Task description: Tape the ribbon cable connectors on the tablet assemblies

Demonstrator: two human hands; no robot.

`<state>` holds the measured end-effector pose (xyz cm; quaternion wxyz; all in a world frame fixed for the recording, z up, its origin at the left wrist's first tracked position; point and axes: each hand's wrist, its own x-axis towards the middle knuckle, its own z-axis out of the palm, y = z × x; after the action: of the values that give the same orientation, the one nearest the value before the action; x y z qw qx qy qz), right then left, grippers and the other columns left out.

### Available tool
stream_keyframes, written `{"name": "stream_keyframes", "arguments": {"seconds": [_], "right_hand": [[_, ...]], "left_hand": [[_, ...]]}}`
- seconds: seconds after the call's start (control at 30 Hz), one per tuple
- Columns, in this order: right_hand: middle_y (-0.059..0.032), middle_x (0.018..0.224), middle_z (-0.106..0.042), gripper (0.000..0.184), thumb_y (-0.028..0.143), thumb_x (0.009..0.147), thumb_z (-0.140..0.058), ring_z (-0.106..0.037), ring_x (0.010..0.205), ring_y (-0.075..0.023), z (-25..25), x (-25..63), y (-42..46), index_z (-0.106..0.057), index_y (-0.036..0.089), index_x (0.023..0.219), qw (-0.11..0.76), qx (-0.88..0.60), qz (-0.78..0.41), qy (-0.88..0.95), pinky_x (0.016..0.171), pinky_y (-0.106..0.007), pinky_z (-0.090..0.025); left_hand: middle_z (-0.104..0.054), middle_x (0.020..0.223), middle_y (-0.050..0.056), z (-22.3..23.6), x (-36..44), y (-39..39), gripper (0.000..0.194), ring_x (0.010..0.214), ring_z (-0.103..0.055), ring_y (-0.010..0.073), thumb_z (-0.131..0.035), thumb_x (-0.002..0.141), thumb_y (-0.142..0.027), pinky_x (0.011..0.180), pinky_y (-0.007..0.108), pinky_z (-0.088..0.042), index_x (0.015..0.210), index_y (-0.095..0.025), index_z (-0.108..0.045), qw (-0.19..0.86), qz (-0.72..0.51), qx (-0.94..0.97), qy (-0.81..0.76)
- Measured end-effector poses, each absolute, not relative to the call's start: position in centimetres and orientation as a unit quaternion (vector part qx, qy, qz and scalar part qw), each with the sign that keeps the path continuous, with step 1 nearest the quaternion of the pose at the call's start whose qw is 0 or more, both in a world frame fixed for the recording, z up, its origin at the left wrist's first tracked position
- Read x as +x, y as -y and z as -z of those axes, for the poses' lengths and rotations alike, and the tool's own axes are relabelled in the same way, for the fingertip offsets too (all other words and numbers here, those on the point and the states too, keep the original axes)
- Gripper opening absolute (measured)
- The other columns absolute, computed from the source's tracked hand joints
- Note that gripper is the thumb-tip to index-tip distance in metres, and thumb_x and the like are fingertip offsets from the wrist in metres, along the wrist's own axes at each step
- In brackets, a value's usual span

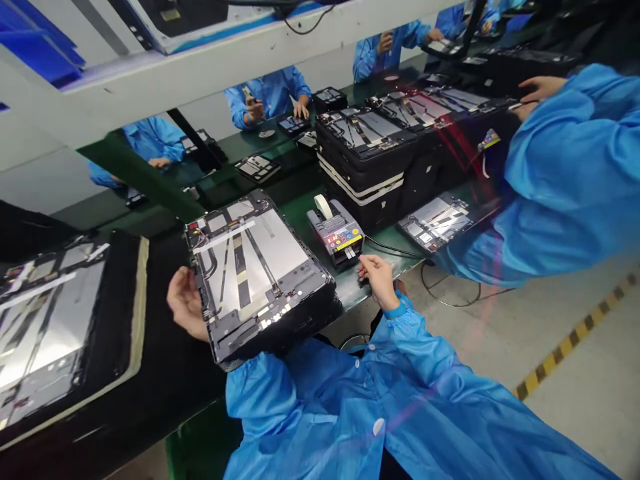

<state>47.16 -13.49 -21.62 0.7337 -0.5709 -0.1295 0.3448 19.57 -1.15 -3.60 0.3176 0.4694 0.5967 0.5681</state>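
Note:
My left hand (186, 303) cups the left edge of an opened tablet (255, 260), whose inner frame shows silver panels, dark strips and small wires. The tablet rests tilted on a black foam block (280, 327). My right hand (379, 281), with a blue wristband, hangs curled over the green bench edge just in front of a tape dispenser (335, 233). Its fingertips are close to the dispenser, and I cannot tell whether they pinch anything. Both blue smock sleeves reach in from below.
A larger opened tablet (50, 320) lies on a black pad at the left. Black stacked cases (365, 173) and another tablet (435, 221) stand on the bench. A co-worker's blue sleeve (565, 167) crowds the right; several co-workers sit beyond. Cables hang below the bench.

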Motion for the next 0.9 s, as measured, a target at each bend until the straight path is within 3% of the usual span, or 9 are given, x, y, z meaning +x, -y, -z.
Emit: {"name": "stream_keyframes", "arguments": {"seconds": [0.07, 0.1, 0.17, 0.3, 0.37, 0.57, 0.67, 0.9], "right_hand": [[0.001, 0.068, -0.065, 0.046, 0.057, 0.075, -0.084, -0.057, 0.055, -0.0112, 21.5, 47.1, 12.4, -0.07, 0.015, 0.089, 0.736, -0.554, -0.369, 0.127, 0.048, -0.023, -0.046], [0.0009, 0.068, -0.065, 0.046, 0.056, 0.074, -0.085, -0.057, 0.055, -0.011, 21.3, 46.9, 12.0, -0.07, 0.015, 0.088, 0.736, -0.545, -0.382, 0.125, 0.047, -0.022, -0.045], [0.0008, 0.069, -0.066, 0.047, 0.056, 0.072, -0.086, -0.058, 0.055, -0.0108, 21.1, 46.6, 11.5, -0.069, 0.015, 0.087, 0.74, -0.528, -0.399, 0.116, 0.046, -0.022, -0.045], [0.0038, 0.062, -0.062, 0.043, 0.052, 0.071, -0.086, -0.055, 0.053, -0.0099, 21.1, 45.8, 11.3, -0.068, 0.015, 0.084, 0.764, -0.515, -0.376, 0.097, 0.047, -0.021, -0.046], [0.0055, 0.059, -0.058, 0.041, 0.051, 0.074, -0.084, -0.054, 0.052, -0.0098, 21.4, 45.2, 11.5, -0.067, 0.016, 0.084, 0.774, -0.519, -0.351, 0.095, 0.047, -0.021, -0.046], [0.0, 0.09, -0.071, 0.048, 0.048, 0.078, -0.083, -0.069, 0.076, -0.0153, 22.1, 42.9, 11.1, -0.052, 0.022, 0.104, 0.827, -0.51, -0.232, 0.057, 0.058, -0.025, -0.058], [0.002, 0.088, -0.071, 0.058, 0.041, 0.075, -0.085, -0.069, 0.073, -0.0149, 22.0, 42.3, 9.8, -0.043, 0.024, 0.112, 0.839, -0.504, -0.197, 0.055, 0.061, -0.027, -0.059], [0.0035, 0.084, -0.071, 0.053, 0.036, 0.076, -0.08, -0.068, 0.068, -0.0138, 22.4, 41.9, 9.6, -0.04, 0.025, 0.11, 0.832, -0.522, -0.175, 0.071, 0.07, -0.031, -0.059]], "left_hand": [[-0.07, 0.131, -0.034, 3.8, 18.7, 1.8, 0.037, 0.147, -0.053, 0.0153, -0.039, 0.093, -0.057, 0.118, 0.032, -0.045, 0.1, -0.062, -0.075, 0.299, -0.654, 0.494, -0.488], [-0.071, 0.129, -0.033, 3.8, 18.4, 2.1, 0.037, 0.147, -0.054, 0.0162, -0.039, 0.089, -0.058, 0.117, 0.034, -0.045, 0.098, -0.062, -0.075, 0.287, -0.682, 0.504, -0.445], [-0.072, 0.135, -0.022, 3.6, 18.0, 2.3, 0.042, 0.144, -0.057, 0.0213, -0.039, 0.085, -0.06, 0.115, 0.04, -0.048, 0.104, -0.051, -0.075, 0.261, -0.7, 0.506, -0.431], [-0.062, 0.154, 0.012, 3.0, 17.9, 2.3, 0.052, 0.147, -0.054, 0.0316, -0.034, 0.088, -0.053, 0.118, 0.051, -0.046, 0.118, -0.024, -0.065, 0.237, -0.702, 0.507, -0.44], [-0.057, 0.157, 0.019, 3.0, 18.0, 2.4, 0.049, 0.149, -0.052, 0.0315, -0.028, 0.093, -0.044, 0.12, 0.053, -0.043, 0.12, -0.02, -0.06, 0.239, -0.694, 0.523, -0.433], [-0.059, 0.154, 0.02, 2.1, 18.4, 1.9, 0.045, 0.146, -0.055, 0.026, -0.017, 0.096, -0.027, 0.119, 0.051, -0.045, 0.117, -0.019, -0.056, 0.216, -0.67, 0.552, -0.448], [-0.062, 0.151, 0.016, 1.2, 18.8, 1.3, 0.042, 0.144, -0.058, 0.0263, -0.022, 0.097, -0.026, 0.118, 0.051, -0.047, 0.117, -0.019, -0.058, 0.191, -0.673, 0.583, -0.413], [-0.067, 0.142, 0.012, -2.1, 18.8, 2.6, 0.025, 0.141, -0.059, 0.0302, -0.045, 0.098, -0.027, 0.118, 0.054, -0.048, 0.113, -0.02, -0.064, 0.154, -0.639, 0.666, -0.352]]}}
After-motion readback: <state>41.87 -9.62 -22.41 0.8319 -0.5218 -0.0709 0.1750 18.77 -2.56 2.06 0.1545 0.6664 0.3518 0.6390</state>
